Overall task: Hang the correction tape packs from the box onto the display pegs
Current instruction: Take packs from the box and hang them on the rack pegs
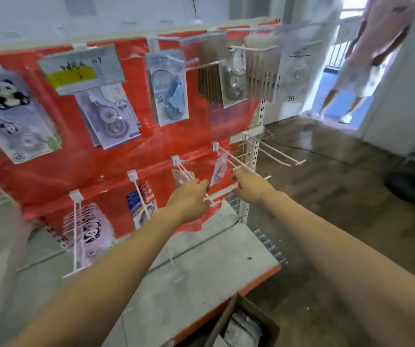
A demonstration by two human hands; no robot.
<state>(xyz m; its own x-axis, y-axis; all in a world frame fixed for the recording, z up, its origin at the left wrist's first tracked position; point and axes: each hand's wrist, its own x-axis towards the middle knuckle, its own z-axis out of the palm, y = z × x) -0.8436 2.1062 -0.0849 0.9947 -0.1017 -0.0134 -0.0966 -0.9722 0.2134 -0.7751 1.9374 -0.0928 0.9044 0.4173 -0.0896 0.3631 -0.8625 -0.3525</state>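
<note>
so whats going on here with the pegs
A person is stocking a red display board with correction tape packs. Both hands are up at the lower row of white pegs: the left hand at the tip of one peg, the right hand at the next peg, where a clear pack hangs. More packs wait in the cardboard box below.

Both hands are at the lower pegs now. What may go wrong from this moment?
1. The left hand and right hand work close together at the peg ends; the thin white pegs may catch the fingers.
2. The clear pack hangs tilted on its peg and might slip off if bumped.
3. The box sits low beside the shelf edge, so each reach down risks knocking the pegs.
</note>
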